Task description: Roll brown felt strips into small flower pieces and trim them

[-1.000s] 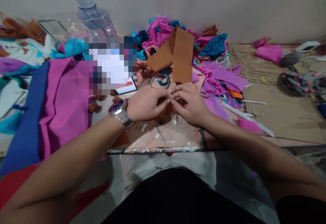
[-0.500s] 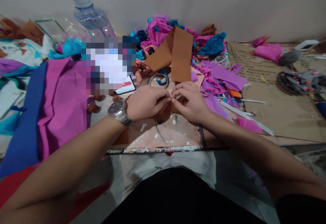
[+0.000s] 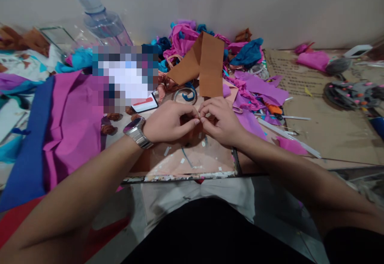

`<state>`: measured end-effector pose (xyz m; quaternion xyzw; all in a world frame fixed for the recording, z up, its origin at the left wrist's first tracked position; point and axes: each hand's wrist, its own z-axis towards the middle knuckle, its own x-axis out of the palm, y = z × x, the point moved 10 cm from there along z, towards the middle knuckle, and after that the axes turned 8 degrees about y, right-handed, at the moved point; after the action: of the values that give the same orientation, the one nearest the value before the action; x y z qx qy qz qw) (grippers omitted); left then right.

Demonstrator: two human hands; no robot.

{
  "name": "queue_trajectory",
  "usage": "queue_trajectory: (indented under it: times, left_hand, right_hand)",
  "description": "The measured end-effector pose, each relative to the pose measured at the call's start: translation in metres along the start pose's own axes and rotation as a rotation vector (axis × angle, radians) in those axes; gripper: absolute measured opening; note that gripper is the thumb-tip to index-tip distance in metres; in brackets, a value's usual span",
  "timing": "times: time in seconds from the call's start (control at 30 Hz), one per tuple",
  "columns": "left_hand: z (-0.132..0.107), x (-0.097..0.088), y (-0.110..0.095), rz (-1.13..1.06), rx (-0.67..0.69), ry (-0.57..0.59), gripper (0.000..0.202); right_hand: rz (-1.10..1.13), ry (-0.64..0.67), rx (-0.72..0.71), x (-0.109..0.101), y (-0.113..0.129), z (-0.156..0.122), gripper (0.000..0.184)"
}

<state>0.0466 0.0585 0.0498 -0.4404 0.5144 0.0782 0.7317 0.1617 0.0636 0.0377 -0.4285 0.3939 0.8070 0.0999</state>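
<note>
Head view: brown strip (image 3: pixel 211 68), folded at the far end, found just beyond the right hand (image 3: pixel 220 122). Judged light and thin, soft enough to bend readily, stiff enough to keep a fold; likely to crease, possibly to tear, unlikely to slip. Best taken flat between thumb and fingers at the end nearest the right hand, clear of the fold. Left hand (image 3: pixel 168 122) and right hand both closed in a pinch, tip to tip; cannot tell the contents, hidden by the fingers. Noted beyond the fingertips: round ring (image 3: pixel 175 96). Left of the left hand: brown rosettes (image 3: pixel 108 129), then magenta sheet (image 3: pixel 75 116). Right of the right hand: purple sheet (image 3: pixel 253 124), then white stick (image 3: pixel 289 137). Well beyond the left hand: capped bottle (image 3: pixel 105 26).
</note>
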Motion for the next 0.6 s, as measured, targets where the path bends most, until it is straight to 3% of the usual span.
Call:
queue_trajectory:
  times: [0.4,0.6]
  left_hand:
    - [0.0012,-0.0007,-0.0011,-0.001,0.008,-0.007,0.018]
    - [0.0013,0.0028,-0.0007,0.101,0.003,0.013,0.012]
  right_hand:
    - [0.026,-0.01,-0.044,-0.0026,0.0065,-0.0009,0.006]
    - [0.031,0.002,-0.043,0.0005,0.0047,-0.0008,0.005]
